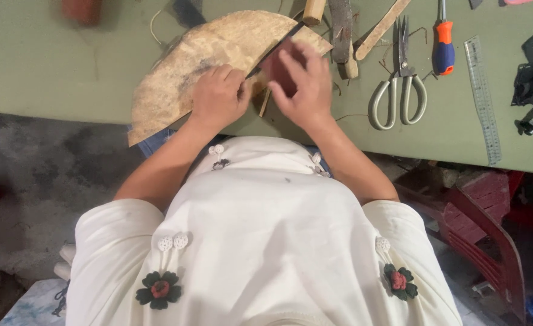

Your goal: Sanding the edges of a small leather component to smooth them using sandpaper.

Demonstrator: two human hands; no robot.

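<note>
The tan fan-shaped sheet (200,60) lies on the green table (49,66), overhanging its near edge. My left hand (218,96) presses curled fingers on it; my right hand (299,84) hovers blurred, grip unclear. Scissors (399,90) lie to the right.

Mottled tan sheet (182,72), green table (49,66), orange/blue screwdriver (442,45), white shirt w/ flowers (266,241).

my left hand (218,96) on the fan-shaped sheet (176,78), at the near table (49,72) edge | my right hand (302,81) just right of it, over the sheet's right end | scissors (399,90) right of my right hand | screwdriver (442,45) beyond them | ruler (482,99) further right | wooden stick (382,27) behind the scissors
</note>
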